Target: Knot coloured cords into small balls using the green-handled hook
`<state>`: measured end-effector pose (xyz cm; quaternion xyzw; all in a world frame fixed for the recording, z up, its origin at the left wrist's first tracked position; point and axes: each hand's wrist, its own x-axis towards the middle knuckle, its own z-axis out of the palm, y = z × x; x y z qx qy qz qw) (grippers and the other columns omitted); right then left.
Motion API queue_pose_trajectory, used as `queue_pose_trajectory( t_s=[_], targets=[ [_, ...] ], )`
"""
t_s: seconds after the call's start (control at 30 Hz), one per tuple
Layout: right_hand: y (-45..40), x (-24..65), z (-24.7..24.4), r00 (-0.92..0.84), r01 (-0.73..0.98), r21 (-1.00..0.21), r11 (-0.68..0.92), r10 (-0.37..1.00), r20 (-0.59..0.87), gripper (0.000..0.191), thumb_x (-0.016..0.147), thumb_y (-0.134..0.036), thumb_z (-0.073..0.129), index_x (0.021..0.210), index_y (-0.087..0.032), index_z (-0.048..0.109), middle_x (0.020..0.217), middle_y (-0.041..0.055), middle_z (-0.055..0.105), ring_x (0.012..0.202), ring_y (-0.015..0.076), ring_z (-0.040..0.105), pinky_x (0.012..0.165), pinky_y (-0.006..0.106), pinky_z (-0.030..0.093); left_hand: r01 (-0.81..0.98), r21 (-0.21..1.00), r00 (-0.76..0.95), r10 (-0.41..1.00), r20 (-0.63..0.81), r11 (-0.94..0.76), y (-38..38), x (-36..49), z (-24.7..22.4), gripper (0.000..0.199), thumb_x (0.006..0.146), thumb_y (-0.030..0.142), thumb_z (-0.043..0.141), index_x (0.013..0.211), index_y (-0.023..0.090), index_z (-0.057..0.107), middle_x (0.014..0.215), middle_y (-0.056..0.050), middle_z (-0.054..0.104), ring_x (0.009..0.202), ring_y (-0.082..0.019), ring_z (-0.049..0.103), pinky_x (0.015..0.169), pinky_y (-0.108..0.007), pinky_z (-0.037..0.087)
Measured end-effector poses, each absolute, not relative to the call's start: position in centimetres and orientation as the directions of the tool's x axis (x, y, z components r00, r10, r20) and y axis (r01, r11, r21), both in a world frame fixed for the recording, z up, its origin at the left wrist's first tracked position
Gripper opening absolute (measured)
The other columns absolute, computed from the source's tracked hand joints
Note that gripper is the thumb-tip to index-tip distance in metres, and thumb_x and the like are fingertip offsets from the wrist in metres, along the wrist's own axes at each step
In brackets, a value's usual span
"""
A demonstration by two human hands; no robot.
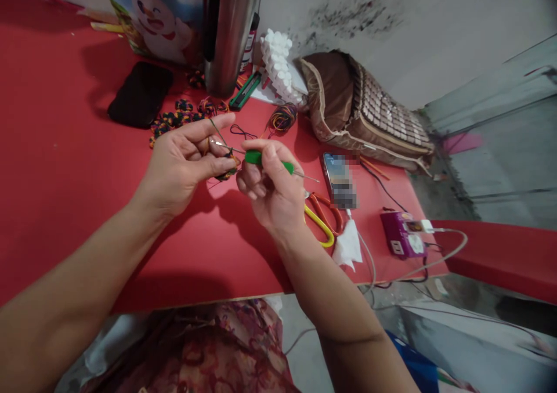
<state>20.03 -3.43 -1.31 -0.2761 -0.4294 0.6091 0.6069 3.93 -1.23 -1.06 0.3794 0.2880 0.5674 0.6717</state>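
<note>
My left hand (185, 158) pinches a small piece of dark multicoloured crochet (228, 173) between thumb and fingers. A dark strand runs up over its raised index finger. In my right hand (276, 178) is a crochet hook (253, 158) with a green handle, its metal shaft reaching left to the crochet piece and a thin metal end sticking out to the right. Behind the hands lie a ball of multicoloured yarn (282, 118) and a heap of finished-looking crochet (172, 123). Part of the crochet piece is hidden by my fingers.
On the red table (187, 265) are a black phone (140, 96), a steel flask (232, 33), a green-edged cutter (245, 90), red and yellow handled scissors (327, 212) and a charging phone (337, 175). A brown cushion (369, 103) and a purple socket box (400, 234) stand at right.
</note>
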Motion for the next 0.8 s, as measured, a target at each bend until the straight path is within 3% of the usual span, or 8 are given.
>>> queue_pose_trajectory(
  t_s=[0.2,0.4,0.6,0.8],
  targets=[
    [-3.3,19.4,-1.6,-0.066,-0.525,-0.85,0.048,0.993,0.097,0.026,0.096,-0.048,0.085,0.099,-0.023,0.08,0.058,-0.0111,0.043,0.047,0.0054,0.022,0.046,0.022,0.032,-0.494,0.868,0.049,0.995,0.081,-0.047,-1.6,4.8,-1.8,0.053,0.07,-0.002,0.094,0.117,0.024,0.089,0.083,0.002,0.08,0.078,-0.009,0.07,0.074,-0.02,0.06],
    [-3.3,19.4,-1.5,-0.08,-0.475,-0.88,0.026,0.994,0.072,0.028,0.093,-0.056,0.086,0.097,-0.028,0.08,0.059,-0.0103,0.041,0.049,0.0082,0.02,0.044,0.025,0.03,-0.439,0.898,0.101,0.992,0.077,-0.025,-1.6,4.2,-2.0,0.045,0.078,0.015,0.095,0.119,0.032,0.089,0.1,-0.002,0.086,0.087,-0.019,0.073,0.072,-0.03,0.057],
    [-3.3,19.4,-1.6,-0.101,-0.532,-0.847,0.008,0.992,0.072,0.021,0.096,-0.047,0.084,0.097,-0.026,0.082,0.061,-0.0097,0.044,0.05,0.0076,0.018,0.047,0.026,0.027,-0.476,0.875,0.031,0.993,0.117,-0.088,-0.9,4.5,-2.9,0.046,0.075,0.008,0.095,0.115,0.031,0.089,0.082,0.002,0.078,0.076,-0.015,0.071,0.071,-0.028,0.058],
    [-3.7,19.2,-2.2,-0.099,-0.468,-0.88,0.078,0.985,0.14,0.023,0.1,-0.048,0.08,0.1,-0.025,0.081,0.061,-0.0093,0.049,0.048,0.0073,0.025,0.047,0.026,0.029,-0.485,0.874,0.039,0.998,0.056,-0.03,-1.0,4.4,-2.7,0.042,0.075,0.007,0.096,0.109,0.03,0.088,0.081,0.004,0.08,0.076,-0.012,0.071,0.074,-0.026,0.06]
  ],
)
